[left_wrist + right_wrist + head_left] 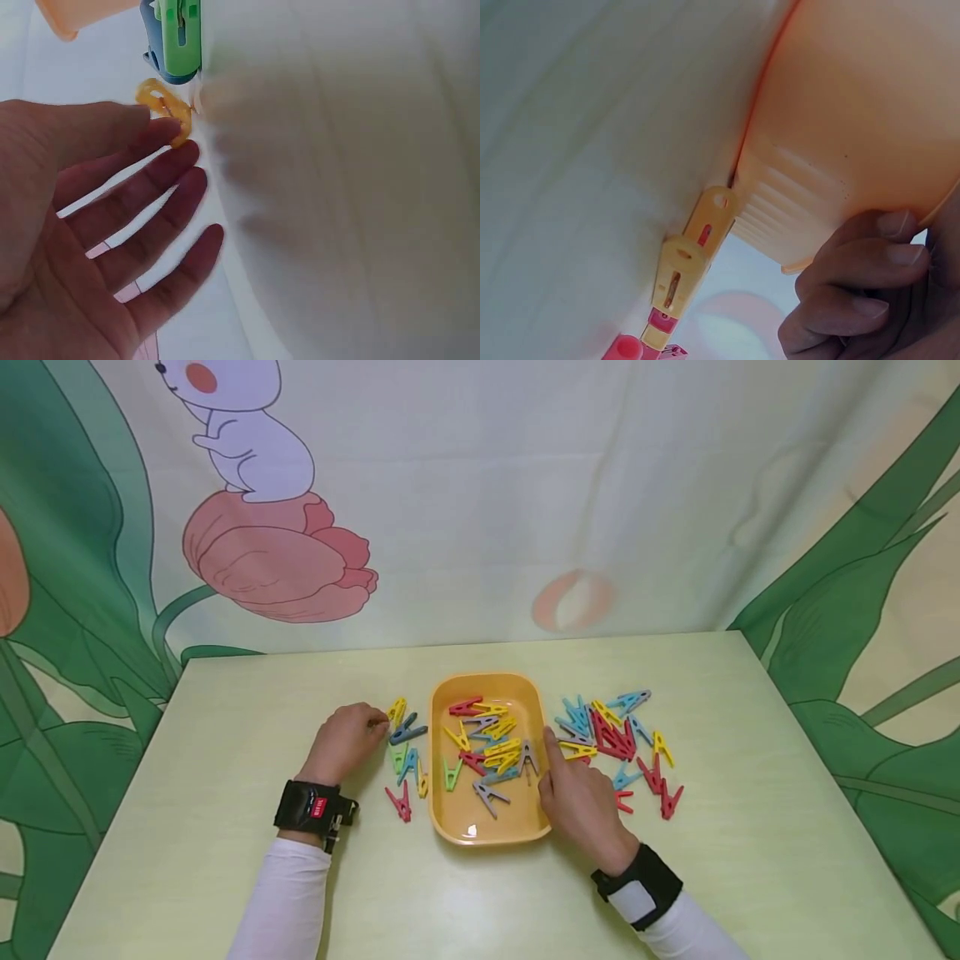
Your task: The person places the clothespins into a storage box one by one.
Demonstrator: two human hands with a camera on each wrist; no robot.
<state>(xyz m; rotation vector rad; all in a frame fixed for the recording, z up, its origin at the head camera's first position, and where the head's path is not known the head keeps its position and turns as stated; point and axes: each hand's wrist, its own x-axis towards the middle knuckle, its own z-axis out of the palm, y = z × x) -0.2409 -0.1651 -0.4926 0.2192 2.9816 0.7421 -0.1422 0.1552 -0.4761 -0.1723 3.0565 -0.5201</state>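
Observation:
At the left of the tray, my left hand (352, 739) pinches a yellow clothespin (171, 109) between thumb and index finger, low over the table. Its other fingers spread loosely. A dark blue clothespin (407, 729) and a green one (182, 37) lie close by. My right hand (585, 802) holds the right rim of the yellow-orange tray (457, 822), its index finger along the edge and the other fingers curled against the outer wall (817, 195). Inside the tray lie several clothespins, among them a grey one (491, 796) and a light green one (452, 774).
Right of the tray is a loose pile of clothespins, with red ones (613, 739), light blue ones (576, 717) and a yellow one (662, 748). A red clothespin (401, 802) lies at the tray's lower left. A printed curtain (465, 527) hangs behind the table (187, 827).

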